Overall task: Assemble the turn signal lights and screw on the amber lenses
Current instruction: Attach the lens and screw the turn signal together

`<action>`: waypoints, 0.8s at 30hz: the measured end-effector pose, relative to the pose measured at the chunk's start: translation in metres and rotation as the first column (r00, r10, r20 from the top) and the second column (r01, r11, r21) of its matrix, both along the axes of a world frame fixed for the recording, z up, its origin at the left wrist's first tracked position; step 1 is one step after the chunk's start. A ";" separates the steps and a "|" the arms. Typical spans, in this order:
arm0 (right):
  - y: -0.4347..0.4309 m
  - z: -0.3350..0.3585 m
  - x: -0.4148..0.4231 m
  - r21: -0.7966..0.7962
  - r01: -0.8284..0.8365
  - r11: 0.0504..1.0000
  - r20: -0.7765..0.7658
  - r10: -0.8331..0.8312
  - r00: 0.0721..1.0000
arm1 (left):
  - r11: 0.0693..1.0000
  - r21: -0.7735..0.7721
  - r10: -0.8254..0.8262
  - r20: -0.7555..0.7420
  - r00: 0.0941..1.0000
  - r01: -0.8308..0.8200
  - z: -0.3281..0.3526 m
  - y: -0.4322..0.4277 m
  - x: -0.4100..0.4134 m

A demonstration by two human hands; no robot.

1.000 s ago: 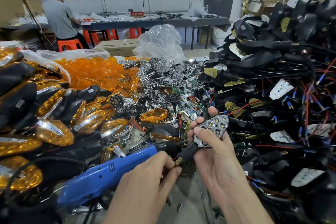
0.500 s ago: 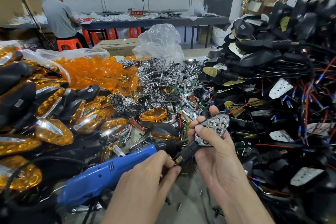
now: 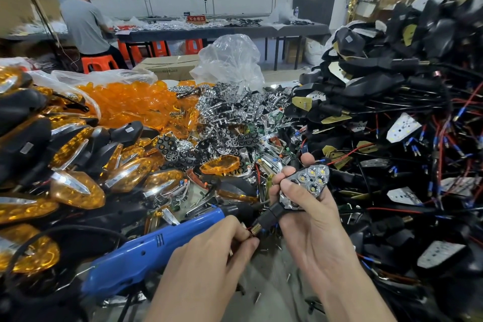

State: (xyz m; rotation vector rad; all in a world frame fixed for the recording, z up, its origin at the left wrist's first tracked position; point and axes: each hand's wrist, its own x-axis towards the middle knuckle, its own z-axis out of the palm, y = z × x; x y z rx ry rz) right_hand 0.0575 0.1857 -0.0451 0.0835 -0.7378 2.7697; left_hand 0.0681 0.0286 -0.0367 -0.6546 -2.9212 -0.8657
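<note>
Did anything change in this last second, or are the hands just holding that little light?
Barely. The right hand has nudged the turn signal light slightly rightward, still gripping it. The left hand still pinches the end of its threaded stem. The blue electric screwdriver stayed put.

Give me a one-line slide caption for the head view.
Lensless turn signal gripped in the right hand, left hand pinching its stem end, blue screwdriver lying alongside.

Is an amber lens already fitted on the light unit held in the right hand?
No: the light unit in the right hand has a bare chrome face, with nothing amber over it.
</note>
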 end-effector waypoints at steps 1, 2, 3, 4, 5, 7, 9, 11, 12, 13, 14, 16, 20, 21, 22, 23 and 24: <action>0.000 0.000 0.000 0.004 -0.003 1.000 0.002 0.003 1.000 | 1.000 -0.002 -0.002 -0.001 1.000 0.002 0.000 0.000 0.000; 0.001 0.000 0.000 0.008 -0.005 1.000 0.005 0.005 1.000 | 1.000 -0.001 -0.003 0.000 1.000 0.003 0.000 0.000 0.000; 0.001 0.000 0.000 0.010 -0.008 1.000 0.006 0.008 1.000 | 1.000 0.000 -0.003 0.004 1.000 0.003 0.000 -0.001 0.000; 0.001 0.001 0.001 0.011 -0.013 1.000 0.006 0.013 1.000 | 1.000 -0.001 -0.004 0.009 1.000 0.004 0.000 -0.001 0.000; 0.001 0.001 0.001 0.009 -0.019 1.000 0.004 0.019 1.000 | 1.000 0.001 -0.005 0.019 1.000 0.005 0.000 -0.001 0.000; 0.001 0.002 0.002 0.004 -0.032 0.999 0.005 0.032 0.999 | 0.999 0.036 -0.011 0.061 0.998 0.009 0.000 -0.001 0.000; 0.001 0.003 0.003 0.003 -0.040 0.999 0.014 0.040 0.999 | 0.989 0.150 -0.032 0.121 0.992 0.014 0.002 -0.001 0.000; -0.001 0.004 0.004 0.010 -0.062 0.998 0.023 0.061 0.998 | 0.962 0.274 -0.043 0.141 0.989 0.003 0.003 -0.001 0.000; -0.003 0.005 0.005 0.025 -0.081 0.996 0.030 0.080 0.996 | 0.945 0.326 -0.049 0.141 0.989 0.000 0.003 0.000 -0.001; -0.005 0.005 0.006 0.050 -0.101 0.994 0.046 0.099 0.994 | 0.928 0.372 -0.061 0.146 0.987 0.003 0.003 0.001 -0.001; -0.008 0.005 0.007 0.083 -0.125 0.989 0.070 0.120 0.990 | 0.911 0.413 -0.080 0.157 0.984 0.008 0.004 0.003 -0.001; -0.013 0.006 0.009 0.142 -0.182 0.973 0.114 0.166 0.980 | 0.874 0.486 -0.120 0.197 0.973 0.009 0.004 0.007 0.000; -0.019 0.010 0.011 0.240 -0.204 0.949 0.210 0.154 0.965 | 0.790 0.606 -0.144 0.329 0.933 -0.092 0.006 0.013 0.000; -0.020 0.011 0.011 0.256 -0.201 0.945 0.228 0.143 0.963 | 0.777 0.619 -0.150 0.356 0.922 -0.112 0.006 0.013 0.000; -0.022 0.012 0.011 0.261 -0.195 0.945 0.238 0.132 0.962 | 0.767 0.629 -0.159 0.378 0.912 -0.127 0.007 0.014 -0.001; -0.023 0.012 0.011 0.254 -0.185 0.949 0.243 0.122 0.962 | 0.758 0.637 -0.172 0.398 0.901 -0.137 0.008 0.014 -0.001; -0.024 0.013 0.011 0.248 -0.179 0.952 0.250 0.116 0.961 | 0.749 0.647 -0.191 0.417 0.889 -0.143 0.008 0.015 -0.001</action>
